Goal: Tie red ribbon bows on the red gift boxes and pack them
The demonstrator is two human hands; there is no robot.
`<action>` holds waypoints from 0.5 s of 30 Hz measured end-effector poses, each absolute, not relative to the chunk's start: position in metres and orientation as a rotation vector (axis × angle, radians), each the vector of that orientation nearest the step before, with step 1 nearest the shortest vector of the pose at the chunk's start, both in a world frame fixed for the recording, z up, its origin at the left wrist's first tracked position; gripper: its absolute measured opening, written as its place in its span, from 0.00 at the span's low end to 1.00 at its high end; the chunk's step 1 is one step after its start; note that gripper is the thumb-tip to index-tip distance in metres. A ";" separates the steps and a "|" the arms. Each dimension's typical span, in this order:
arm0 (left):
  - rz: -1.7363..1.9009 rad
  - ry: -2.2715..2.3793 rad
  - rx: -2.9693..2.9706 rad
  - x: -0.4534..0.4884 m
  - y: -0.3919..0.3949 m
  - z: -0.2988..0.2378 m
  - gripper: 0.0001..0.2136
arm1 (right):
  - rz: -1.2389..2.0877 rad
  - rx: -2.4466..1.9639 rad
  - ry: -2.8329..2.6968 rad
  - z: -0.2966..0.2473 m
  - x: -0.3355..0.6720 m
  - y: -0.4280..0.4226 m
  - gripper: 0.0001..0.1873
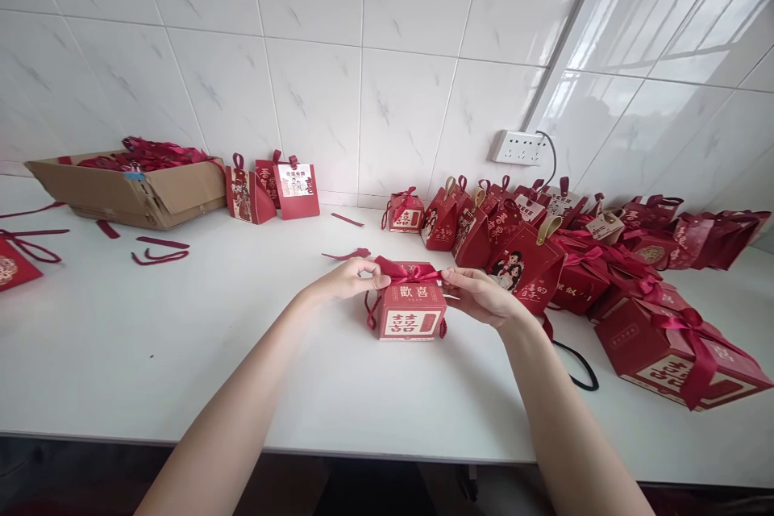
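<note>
A small red gift box (409, 324) with white panels and Chinese characters stands upright on the white table in front of me. Across its top lies a red ribbon (414, 274), gathered at the middle into a bow or knot. My left hand (351, 278) pinches the ribbon at the box's upper left corner, thumb against fingers. At the upper right, my right hand (480, 292) pinches the ribbon's other side. Dark red cords hang down both sides of the box. The fingertips partly hide the ribbon's ends.
Several finished-looking red boxes and bags crowd the right, including a large ribboned box (671, 351). A cardboard carton (139, 193) of red ribbons stands at back left, beside small red bags (299, 193). Ribbon scraps (162, 243) lie left; a black loop (584, 371) lies right. A power strip (518, 147) is on the wall.
</note>
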State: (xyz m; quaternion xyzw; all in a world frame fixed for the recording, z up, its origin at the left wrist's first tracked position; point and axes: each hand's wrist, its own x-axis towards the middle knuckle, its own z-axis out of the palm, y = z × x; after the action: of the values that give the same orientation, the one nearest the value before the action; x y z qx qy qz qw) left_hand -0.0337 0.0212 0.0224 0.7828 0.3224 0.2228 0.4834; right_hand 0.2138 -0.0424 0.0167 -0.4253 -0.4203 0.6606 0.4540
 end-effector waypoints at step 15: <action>0.563 0.693 1.703 -0.036 0.023 0.020 0.22 | 1.755 -1.070 -1.072 0.008 0.217 -0.037 0.18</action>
State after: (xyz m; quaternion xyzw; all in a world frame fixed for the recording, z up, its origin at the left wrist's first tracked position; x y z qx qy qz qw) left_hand -0.0360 0.0227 0.0202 0.7262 0.2954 0.2401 0.5725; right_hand 0.2172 -0.0365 0.0078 -0.4229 -0.4237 0.6938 0.4003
